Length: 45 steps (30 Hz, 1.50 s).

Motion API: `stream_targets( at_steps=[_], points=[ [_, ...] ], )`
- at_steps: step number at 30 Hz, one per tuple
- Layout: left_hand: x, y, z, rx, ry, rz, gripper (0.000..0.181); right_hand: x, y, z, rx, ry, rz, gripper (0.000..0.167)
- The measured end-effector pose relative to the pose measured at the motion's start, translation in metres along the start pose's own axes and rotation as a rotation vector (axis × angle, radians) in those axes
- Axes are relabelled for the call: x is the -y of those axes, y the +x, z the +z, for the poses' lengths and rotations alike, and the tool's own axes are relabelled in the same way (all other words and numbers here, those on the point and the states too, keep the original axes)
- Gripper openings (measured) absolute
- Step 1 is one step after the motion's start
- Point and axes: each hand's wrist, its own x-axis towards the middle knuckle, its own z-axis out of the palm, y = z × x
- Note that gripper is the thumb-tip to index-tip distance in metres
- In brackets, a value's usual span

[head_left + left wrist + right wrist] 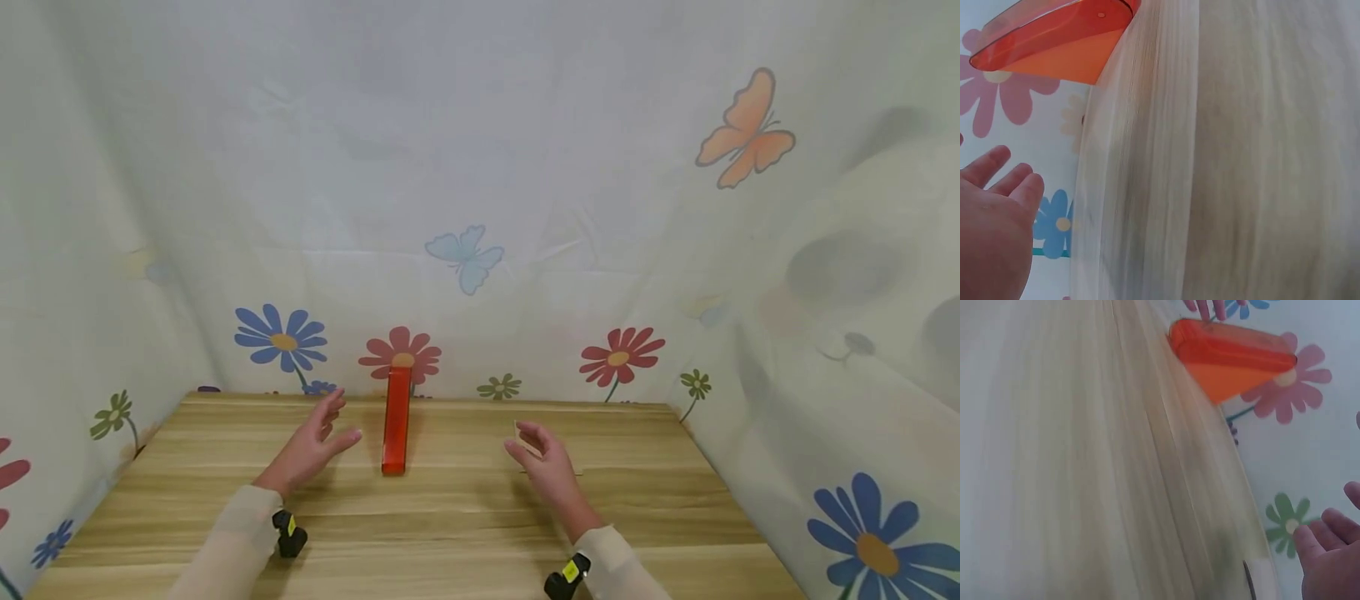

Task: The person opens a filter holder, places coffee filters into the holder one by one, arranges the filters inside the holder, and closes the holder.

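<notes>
A long translucent red-orange piece (396,421) stands on the wooden table, left of centre. In the left wrist view the red-orange piece (1060,37) shows a rounded edge and a wedge-like orange side. My left hand (311,446) is held left of it, fingers spread and apart from it. To its right, farther off, my right hand (551,467) hovers with fingers loosely bent and nothing visible in them. Beside that hand, the right wrist view shows a pale flat thing with a thin dark edge (1249,579); its kind cannot be told.
The wooden table (450,542) reaches back to a pale curtain (525,167) printed with flowers and butterflies, which also hangs along both sides. A black wrist camera (288,534) sits on the left wrist, another black camera (567,577) on the right.
</notes>
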Motion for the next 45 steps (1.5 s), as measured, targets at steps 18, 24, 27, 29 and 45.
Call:
stream_targets(
  at_steps=[18, 24, 27, 29, 45],
  points=[
    [-0.003, 0.033, 0.017, -0.032, -0.081, 0.042, 0.089, -0.005, -0.009, 0.084, 0.031, 0.168, -0.017, 0.051],
    [-0.013, 0.043, 0.024, -0.034, -0.113, 0.049, 0.089, -0.001, -0.015, 0.109, 0.016, 0.2, -0.033, 0.055],
    [-0.017, 0.046, 0.025, -0.036, -0.149, 0.067, 0.084, 0.002, -0.018, 0.12, 0.005, 0.196, -0.035, 0.055],
    [-0.017, 0.048, 0.026, -0.042, -0.163, 0.082, 0.081, 0.003, -0.017, 0.128, -0.017, 0.192, -0.037, 0.055],
    [-0.021, 0.077, 0.039, 0.013, -0.143, 0.024, 0.08, 0.002, 0.0, 0.175, -0.19, 0.129, -0.027, 0.064]
  ],
)
